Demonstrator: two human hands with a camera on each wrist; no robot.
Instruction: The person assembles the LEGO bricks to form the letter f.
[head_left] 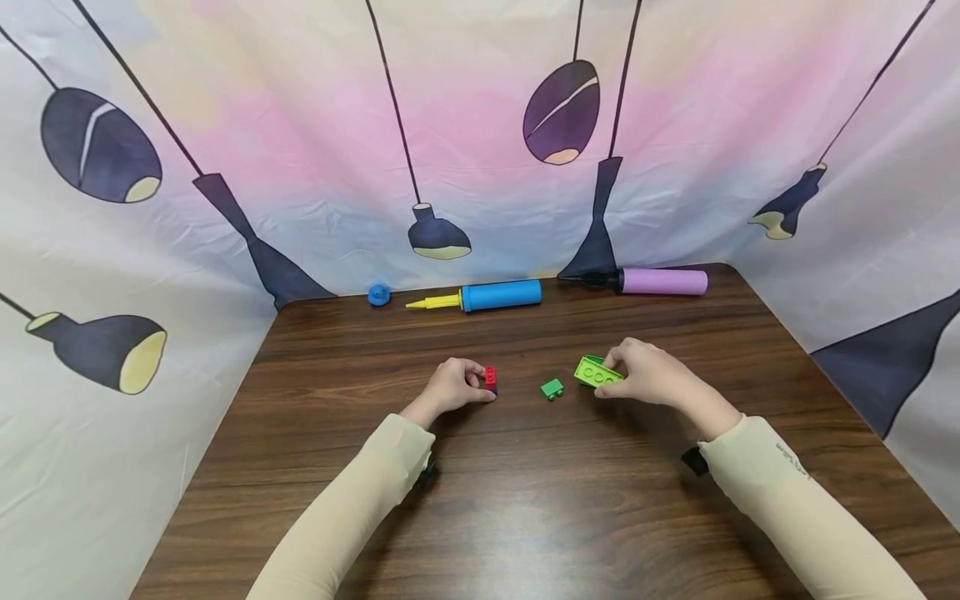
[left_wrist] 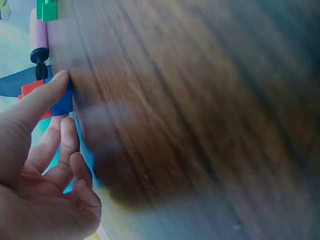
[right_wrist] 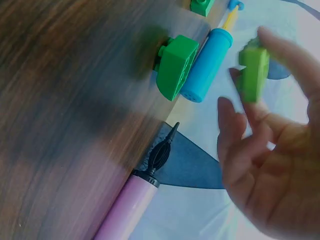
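Note:
My left hand pinches a red toy brick stacked with a blue brick, between thumb and fingers, at the tabletop. A lime green brick is pinched by the thumb and fingers of my right hand, tilted with its hollow underside showing in the head view. In the right wrist view this lime brick is off the table. Close behind it a darker green brick lies on the table, mostly hidden in the head view. A small green brick lies between the hands, studs toward me.
Along the back edge of the wooden table lie a small blue round piece, a blue pump with a yellow nozzle, and a purple pump with a black nozzle. A lamp-patterned cloth hangs behind.

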